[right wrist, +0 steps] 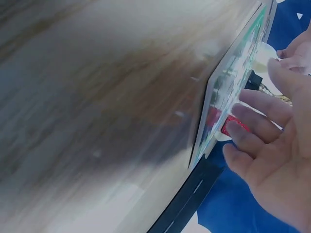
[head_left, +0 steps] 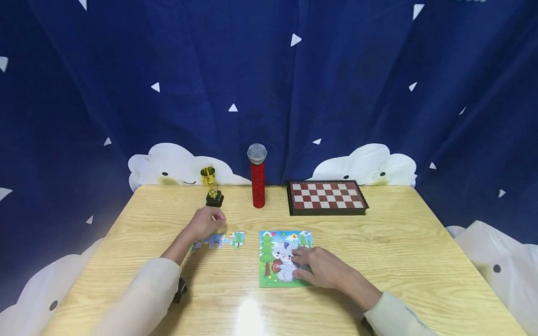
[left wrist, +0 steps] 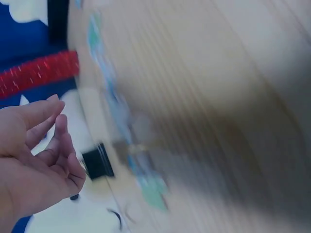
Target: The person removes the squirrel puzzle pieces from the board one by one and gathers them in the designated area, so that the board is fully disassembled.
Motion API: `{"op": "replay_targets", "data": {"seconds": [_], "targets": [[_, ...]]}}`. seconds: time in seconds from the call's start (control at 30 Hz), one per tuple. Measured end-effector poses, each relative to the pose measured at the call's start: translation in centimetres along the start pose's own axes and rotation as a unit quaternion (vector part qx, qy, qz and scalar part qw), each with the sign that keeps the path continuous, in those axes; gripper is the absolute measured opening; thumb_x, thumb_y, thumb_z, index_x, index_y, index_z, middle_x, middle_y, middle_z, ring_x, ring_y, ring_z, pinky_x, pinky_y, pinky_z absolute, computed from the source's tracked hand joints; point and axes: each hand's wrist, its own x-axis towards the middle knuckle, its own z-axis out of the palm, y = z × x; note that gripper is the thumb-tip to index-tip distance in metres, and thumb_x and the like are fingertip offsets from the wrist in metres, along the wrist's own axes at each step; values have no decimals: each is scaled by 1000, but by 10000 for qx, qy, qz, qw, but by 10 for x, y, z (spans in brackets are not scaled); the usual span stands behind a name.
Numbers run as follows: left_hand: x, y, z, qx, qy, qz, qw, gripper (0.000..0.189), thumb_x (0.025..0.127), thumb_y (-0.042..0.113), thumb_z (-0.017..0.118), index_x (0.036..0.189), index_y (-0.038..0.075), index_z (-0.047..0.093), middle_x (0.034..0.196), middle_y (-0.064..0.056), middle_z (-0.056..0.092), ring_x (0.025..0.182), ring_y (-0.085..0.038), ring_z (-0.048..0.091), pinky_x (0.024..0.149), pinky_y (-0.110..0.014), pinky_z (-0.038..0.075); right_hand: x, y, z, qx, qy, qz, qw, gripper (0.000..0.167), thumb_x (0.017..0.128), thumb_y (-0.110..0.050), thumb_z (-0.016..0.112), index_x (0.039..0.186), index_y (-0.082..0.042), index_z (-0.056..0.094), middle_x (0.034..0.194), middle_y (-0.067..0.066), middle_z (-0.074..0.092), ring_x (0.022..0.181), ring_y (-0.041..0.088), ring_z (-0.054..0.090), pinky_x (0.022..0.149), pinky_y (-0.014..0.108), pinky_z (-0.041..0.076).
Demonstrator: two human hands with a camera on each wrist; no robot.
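Observation:
A jigsaw puzzle [head_left: 282, 266] with a grey cartoon squirrel among green trees lies on the table in front of me. My right hand [head_left: 321, 267] is over its right side, fingers spread and slightly bent, covering part of the picture. In the right wrist view those fingers [right wrist: 248, 138] hold nothing. Left of the puzzle, several loose jigsaw pieces [head_left: 216, 240] lie in a row. My left hand [head_left: 207, 221] hovers over them. Its fingers [left wrist: 60, 128] are loosely bent, thumb near the fingertips, and no piece shows between them.
Behind the left hand stands a small gold trophy cup [head_left: 213, 198] on a black base. A red microphone [head_left: 258, 184] with a silver head stands upright at the table's back edge. To its right lies a red-and-white checkered board [head_left: 328, 196]. A dark blue curtain [head_left: 269, 84] hangs behind the table [head_left: 391, 252].

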Motion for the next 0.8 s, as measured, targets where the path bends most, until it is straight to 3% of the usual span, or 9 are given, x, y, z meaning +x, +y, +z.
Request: {"op": "replay_targets", "data": {"seconds": [0.13,0.3,0.57,0.8], "targets": [[9,22,17,-178,-205,304,9992,6,89,7,63,89,2,66,85,-8,63,66,-13,47,57,-24,41,-7,5,-2,61,154,-4,9999,40,92,-34,59,120,-5,64,129,12,61,122,29,56,101,44,44],[15,51,42,-313,-587,472,9967,5,88,9,65,88,5,67,83,-4,63,67,-13,49,57,-24,41,-21,12,-3,-71,250,-22,9997,42,92,-33,60,121,-3,63,127,13,62,120,29,58,99,43,46],[17,90,88,-348,-1286,1082,9852,4,87,9,66,88,6,69,82,-2,65,72,-9,54,63,-21,45,-39,18,3,-81,89,291,9995,52,88,-41,63,126,-5,60,133,15,57,120,31,57,97,44,47],[16,111,113,-430,-1639,950,9809,5,88,10,65,91,8,69,85,0,67,73,-9,53,66,-22,45,-43,21,5,-84,114,285,9995,50,86,-39,66,123,-5,62,133,16,56,118,31,58,96,43,48]]}}
